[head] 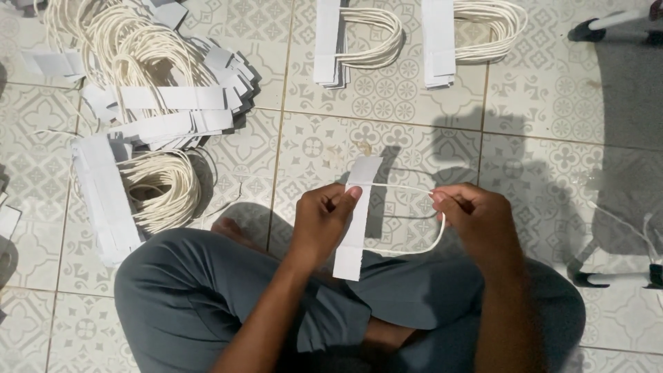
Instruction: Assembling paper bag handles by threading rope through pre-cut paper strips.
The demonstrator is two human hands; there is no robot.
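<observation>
While seated cross-legged on the tiled floor (pixel 552 159), the person works over the lap.
Left hand: the left hand (pixel 323 220) pinches a white paper strip (pixel 356 217) between thumb and fingers, keeping it upright and steady.
Right hand: the right hand (pixel 473 217) is closed on the cream cord loop (pixel 421 250) near its upper end, drawing it sideways off the strip.
Strip and cord: joined, held above the knees, clear of the floor.
Neat stacks: two finished bundles (pixel 359 41) lie well ahead, squared for counting, it seems.
Loose heap: a jumbled pile (pixel 152 90) sits to the left, within easy reach.
</observation>
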